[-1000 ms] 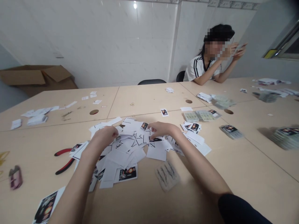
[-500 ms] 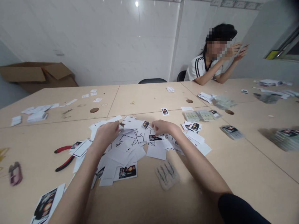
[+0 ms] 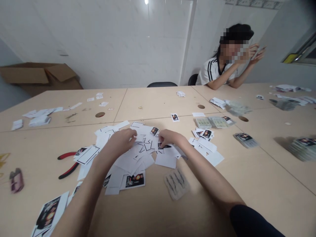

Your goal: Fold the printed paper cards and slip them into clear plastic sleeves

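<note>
My left hand [image 3: 123, 141] is over the heap of paper cards [image 3: 128, 161], its fingers pinched at the edge of a small white card [image 3: 139, 138]. To its right, my right hand [image 3: 170, 136] has its fingers curled downward, close to a dark printed card [image 3: 168, 146] on the same heap. Whatever its fingertips hold, if anything, is hidden. Just beyond the hands lies a small picture card [image 3: 154, 131]. Nearer to me, a clear plastic case [image 3: 176, 184] with dark wavy strips inside rests on the table, and a larger printed card [image 3: 135, 180] sticks out of the heap.
Red-handled pliers [image 3: 67, 166] lie partly under cards at left, beyond a pink object [image 3: 16, 181]. Clear cases [image 3: 212, 122] and stacked packs [image 3: 304, 148] stand at right. Across the table [image 3: 148, 102] sits a co-worker [image 3: 212, 72], hands raised. A cardboard box [image 3: 27, 74] is behind.
My left hand has moved slightly right across the heap, bringing the small white card nearer the middle. My right hand has shifted slightly left and lower, over the printed card.
</note>
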Demonstrator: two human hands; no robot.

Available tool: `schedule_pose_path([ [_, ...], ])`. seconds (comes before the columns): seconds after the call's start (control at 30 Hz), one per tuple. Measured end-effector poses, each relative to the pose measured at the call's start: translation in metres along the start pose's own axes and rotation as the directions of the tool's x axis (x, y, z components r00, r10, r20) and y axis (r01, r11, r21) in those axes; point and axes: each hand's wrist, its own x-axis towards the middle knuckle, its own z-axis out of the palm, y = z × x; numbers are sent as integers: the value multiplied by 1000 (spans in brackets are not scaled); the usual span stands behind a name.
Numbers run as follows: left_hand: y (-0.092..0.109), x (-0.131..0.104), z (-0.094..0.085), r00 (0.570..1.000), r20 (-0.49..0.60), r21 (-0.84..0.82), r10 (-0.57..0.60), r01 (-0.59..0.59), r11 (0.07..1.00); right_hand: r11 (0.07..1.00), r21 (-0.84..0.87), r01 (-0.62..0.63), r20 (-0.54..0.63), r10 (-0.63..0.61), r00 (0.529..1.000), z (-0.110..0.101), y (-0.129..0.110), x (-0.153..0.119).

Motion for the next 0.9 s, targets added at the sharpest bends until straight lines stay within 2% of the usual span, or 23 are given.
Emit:
schedule_pose_path([
  [0.1, 5, 0, 6, 990, 92, -30, 107, -104, 994, 999, 23, 26, 13, -27, 1000, 0, 2, 1],
  [0.23, 3, 2, 14, 976, 151, -56, 160, -153, 987, 997, 53, 47, -20, -46, 999, 3, 2, 1],
  [0.4, 3, 2, 13, 975, 122, -84, 188, -178, 980, 990, 93, 109, -51, -105, 993, 6, 5, 5],
  [0.53, 11, -1, 7, 979, 73, -125, 189, -179, 976, 972, 137, 192, -144, -173, 974, -4, 9, -1],
  [0.63, 22, -5, 0, 984, -28, -253, 177, -178, 951, 937, 211, 279, -226, -231, 946, -17, 6, -14],
  [0.7, 30, -7, -6, 982, -76, -371, 175, -191, 909, 875, 309, 372, -300, -281, 911, -25, 0, -23],
  [0.8, 39, -9, -14, 977, -63, -533, 204, -206, 821, 783, 426, 453, -366, -309, 878, -34, -10, -36],
  [0.9, 43, -11, -20, 990, -52, -677, 130, -131, 725, 732, 490, 473, -335, -342, 878, -41, -16, -49],
])
